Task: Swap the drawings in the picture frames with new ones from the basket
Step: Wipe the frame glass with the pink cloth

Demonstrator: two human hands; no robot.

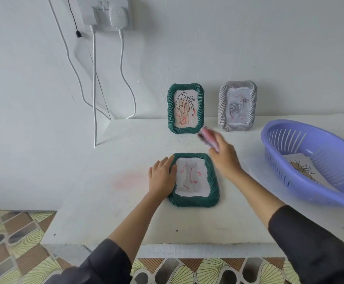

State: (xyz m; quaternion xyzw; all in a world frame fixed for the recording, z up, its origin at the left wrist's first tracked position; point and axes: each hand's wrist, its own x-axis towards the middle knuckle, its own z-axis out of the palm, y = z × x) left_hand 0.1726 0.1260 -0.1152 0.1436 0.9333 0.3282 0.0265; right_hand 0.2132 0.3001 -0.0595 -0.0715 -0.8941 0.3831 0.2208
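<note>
A green frame (213, 181) lies flat on the white table (109, 201), with a white drawing marked in red (190, 177) inside it. My left hand (161, 176) rests on the frame's left edge, fingers spread. My right hand (224, 154) hovers above the frame's top right corner, gripping a blurred pink object (208, 138). Against the wall stand a second green frame (185, 108) with a leaf drawing and a grey frame (237, 106) with a rose drawing. The purple basket (289, 173) at the right holds a flower drawing (304, 171).
A wall socket (105, 13) with two white chargers sits at the top left; their cables (94, 89) hang down to the table's back left corner. A faint pink stain (128, 178) marks the table left of my left hand. Patterned floor tiles (9, 232) lie below.
</note>
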